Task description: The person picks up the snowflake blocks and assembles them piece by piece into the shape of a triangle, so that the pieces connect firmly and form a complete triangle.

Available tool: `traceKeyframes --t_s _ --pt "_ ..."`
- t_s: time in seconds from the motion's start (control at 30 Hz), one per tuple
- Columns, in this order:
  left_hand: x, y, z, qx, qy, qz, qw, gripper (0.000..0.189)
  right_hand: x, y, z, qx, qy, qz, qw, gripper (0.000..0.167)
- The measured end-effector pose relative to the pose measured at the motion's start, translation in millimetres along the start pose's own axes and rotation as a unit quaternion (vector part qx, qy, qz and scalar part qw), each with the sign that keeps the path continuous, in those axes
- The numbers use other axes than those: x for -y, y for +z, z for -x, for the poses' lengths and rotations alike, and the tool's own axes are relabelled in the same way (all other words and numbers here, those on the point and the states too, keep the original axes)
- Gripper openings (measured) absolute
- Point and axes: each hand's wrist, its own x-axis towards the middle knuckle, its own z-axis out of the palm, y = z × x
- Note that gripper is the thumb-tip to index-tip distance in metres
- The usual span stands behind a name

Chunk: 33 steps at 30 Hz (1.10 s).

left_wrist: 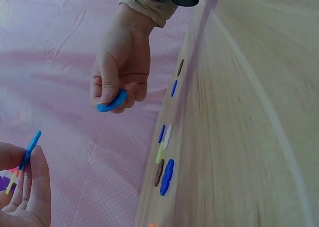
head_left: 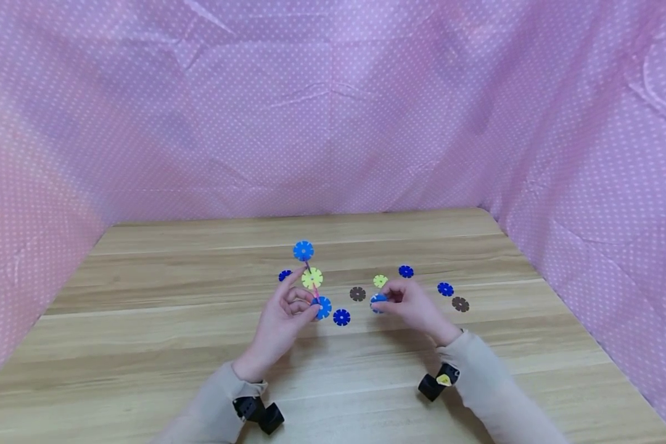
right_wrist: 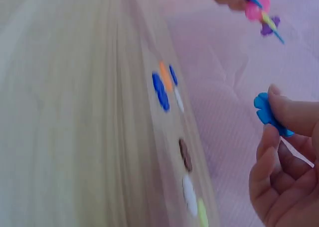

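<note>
My left hand (head_left: 278,319) pinches a chain of notched plastic discs by its bottom light blue disc (head_left: 324,307). Above that, a pink disc seen edge-on, a yellow-green disc (head_left: 312,277), a purple one seen edge-on and a top light blue disc (head_left: 303,250) run upward. In the right wrist view the pink disc (right_wrist: 257,8) and purple disc (right_wrist: 270,26) show more plainly. To the right, apart from the chain, my right hand (head_left: 416,308) pinches a single light blue disc (right_wrist: 269,115) between thumb and fingers.
Loose discs lie on the wooden table (head_left: 144,345): several dark blue ones (head_left: 341,317), brown ones (head_left: 357,294) (head_left: 460,304) and a yellow-green one (head_left: 380,281). White (right_wrist: 189,195) and orange (right_wrist: 165,76) discs show in the right wrist view. Pink dotted cloth (head_left: 333,123) surrounds the table.
</note>
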Motion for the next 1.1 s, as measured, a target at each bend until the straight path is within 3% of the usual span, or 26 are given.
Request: traceKeyframes --t_s 0.17,0.3,0.5,0.73,1.1 --pt "-0.3 1.2 0.2 0.001 -0.005 -0.002 1.0 0.073 13.4 10.9 3.8 0.017 -0.013 -0.039 0.999 0.007" --pt "0.6 2.1 -0.1 0.006 -0.004 -0.003 1.0 0.072 24.8 19.3 7.0 0.019 -0.019 -0.031 0.9991 0.008" --pt "0.0 4.5 0.9 0.017 0.005 0.002 0.9998 0.072 33.6 30.2 9.0 -0.016 -0.101 0.013 0.9947 0.007" --pt "-0.6 5.2 0.4 0.023 0.004 -0.004 0.9997 0.072 40.8 36.2 9.9 -0.051 -0.159 0.06 0.9842 0.009" --pt "-1.7 4.1 0.6 0.032 -0.007 0.0 0.9995 0.071 44.5 41.2 9.4 -0.073 -0.181 0.047 0.9796 0.012"
